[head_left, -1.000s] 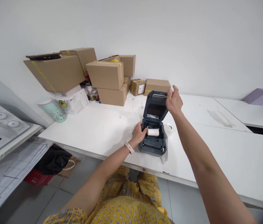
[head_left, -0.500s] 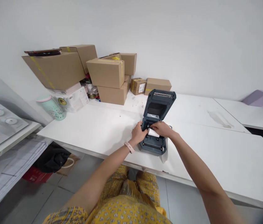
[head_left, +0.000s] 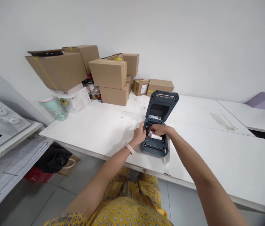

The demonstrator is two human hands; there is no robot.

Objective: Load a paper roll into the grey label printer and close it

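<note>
Dark printer [head_left: 154, 151] on the white desk [head_left: 106, 130], near its front edge, lid [head_left: 161, 105] raised and leaning back, white roll [head_left: 155, 136] lying in the open bay. Left hand [head_left: 139, 135], pale band [head_left: 129, 148] at the wrist, has its grip clasped over the printer's left side wall; right hand [head_left: 159, 129] reaches into the bay just behind the roll, fingertips hidden, so cannot tell whether that grip is closed on it. Cardboard boxes [head_left: 107, 74] stacked behind, to the left; mint tumbler [head_left: 55, 109] farther left.
</note>
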